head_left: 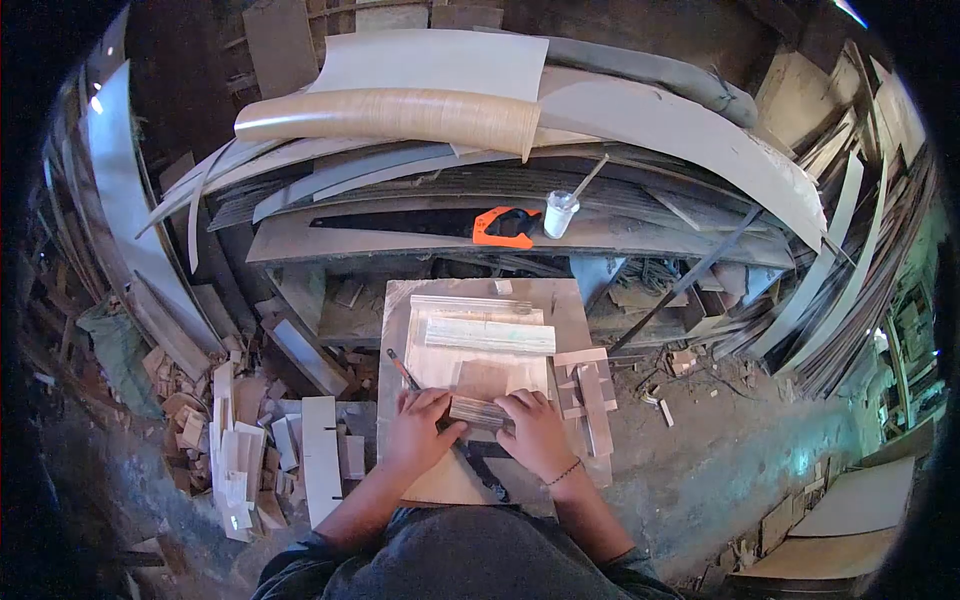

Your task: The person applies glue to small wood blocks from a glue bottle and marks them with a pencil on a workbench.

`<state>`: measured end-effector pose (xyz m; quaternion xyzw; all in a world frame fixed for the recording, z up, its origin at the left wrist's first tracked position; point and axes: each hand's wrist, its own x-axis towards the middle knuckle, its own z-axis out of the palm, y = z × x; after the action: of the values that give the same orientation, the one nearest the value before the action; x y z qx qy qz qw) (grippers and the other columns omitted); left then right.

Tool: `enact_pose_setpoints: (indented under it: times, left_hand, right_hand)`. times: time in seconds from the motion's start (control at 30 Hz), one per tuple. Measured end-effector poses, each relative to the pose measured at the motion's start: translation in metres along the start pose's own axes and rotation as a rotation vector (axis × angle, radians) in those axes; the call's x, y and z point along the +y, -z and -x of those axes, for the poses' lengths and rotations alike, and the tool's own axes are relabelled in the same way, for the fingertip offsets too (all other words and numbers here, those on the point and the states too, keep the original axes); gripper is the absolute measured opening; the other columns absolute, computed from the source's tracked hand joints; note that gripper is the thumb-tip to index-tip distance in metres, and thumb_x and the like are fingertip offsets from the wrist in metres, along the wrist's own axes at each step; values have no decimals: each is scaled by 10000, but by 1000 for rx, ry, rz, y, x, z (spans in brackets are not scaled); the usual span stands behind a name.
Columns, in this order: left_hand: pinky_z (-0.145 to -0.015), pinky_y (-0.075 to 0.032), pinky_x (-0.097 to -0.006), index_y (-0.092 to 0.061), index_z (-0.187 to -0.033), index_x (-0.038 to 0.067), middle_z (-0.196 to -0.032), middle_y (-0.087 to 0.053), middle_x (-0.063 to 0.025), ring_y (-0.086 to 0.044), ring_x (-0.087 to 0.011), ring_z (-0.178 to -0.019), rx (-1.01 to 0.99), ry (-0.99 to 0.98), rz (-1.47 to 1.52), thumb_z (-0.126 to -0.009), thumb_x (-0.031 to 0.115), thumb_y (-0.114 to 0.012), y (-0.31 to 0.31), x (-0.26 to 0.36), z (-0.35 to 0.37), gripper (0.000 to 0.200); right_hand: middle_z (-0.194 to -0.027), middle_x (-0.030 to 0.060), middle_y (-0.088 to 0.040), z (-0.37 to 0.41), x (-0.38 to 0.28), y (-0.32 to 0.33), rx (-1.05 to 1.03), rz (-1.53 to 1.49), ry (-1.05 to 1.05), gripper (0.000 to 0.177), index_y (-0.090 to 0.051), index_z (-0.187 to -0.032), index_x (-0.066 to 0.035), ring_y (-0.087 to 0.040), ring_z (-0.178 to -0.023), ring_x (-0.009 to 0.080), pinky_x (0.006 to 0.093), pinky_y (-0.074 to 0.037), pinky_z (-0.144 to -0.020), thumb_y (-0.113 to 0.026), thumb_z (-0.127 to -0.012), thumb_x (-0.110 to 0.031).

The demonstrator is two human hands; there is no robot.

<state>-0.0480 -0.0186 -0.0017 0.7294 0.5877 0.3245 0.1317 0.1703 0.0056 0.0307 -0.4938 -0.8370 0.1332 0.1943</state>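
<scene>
Between my two hands is a small wooden block (478, 411) with layered edges, above the low work table (393, 310). My left hand (424, 428) grips its left end, fingers curled and thumb against the near side. At its right end, my right hand (532, 428) holds it with bent fingers. A flat brown wood piece (484, 378) lies just beyond the block. Farther back is a pale plywood strip (490, 335) on a light board. A thin pencil-like stick (400, 367) with a dark tip pokes out beyond my left fingers. Some dark object (486, 472), partly hidden, lies below the block.
A slotted wooden piece (592, 400) sits at the table's right edge. Behind, a bench holds an orange-handled handsaw (506, 228) and a white cup (561, 214) with a stick in it. Wood offcuts (240, 450) heap at left; long strips (850, 250) lean at right.
</scene>
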Motion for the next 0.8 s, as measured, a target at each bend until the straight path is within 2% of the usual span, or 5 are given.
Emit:
enact_pose_setpoints:
  times: [0.13,0.33,0.63,0.73,0.8]
  left_hand:
    - [-1088,-287,-516,-725,-1053,96,-1148,-679,-52,-582,-251,-1138,41,80,-19,-763,296,-780,-4,1,8,357]
    - [-1125,-181,-601,-748,-1003,121,-1075,-707,-14,-595,-218,-1140,67,109,-7,-786,298,-759,-9,1,13,280]
    - [-1109,-169,-625,-755,-954,129,-1119,-669,33,-522,-243,-1216,111,82,-77,-807,262,-732,-9,3,18,199]
    - [-1114,-200,-602,-727,-1076,128,-1205,-633,2,-498,-259,-1245,31,98,-87,-793,284,-746,2,4,16,323]
    - [-1122,-222,-575,-680,-1177,130,-1265,-592,-29,-473,-271,-1269,159,108,24,-768,312,-768,5,8,9,456]
  right_hand:
    - [-1085,82,-599,0,1,-3,-17,-24,-6,454,-613,-1163,-122,-570,-1055,318,464,-468,-890,-728,-730,-201]
    - [-1082,76,-601,0,5,-6,-17,-20,10,449,-622,-1162,-122,-572,-1048,308,465,-470,-879,-722,-732,-202]
    - [-1075,70,-603,1,3,-3,-15,7,38,441,-621,-1168,-109,-585,-1024,302,465,-470,-868,-705,-741,-177]
    - [-1082,70,-600,1,2,-4,-2,4,35,434,-618,-1169,-106,-580,-1035,300,470,-470,-866,-696,-748,-173]
    - [-1081,89,-601,2,-2,-1,-4,22,23,420,-614,-1152,-86,-572,-1041,318,462,-464,-887,-703,-749,-167]
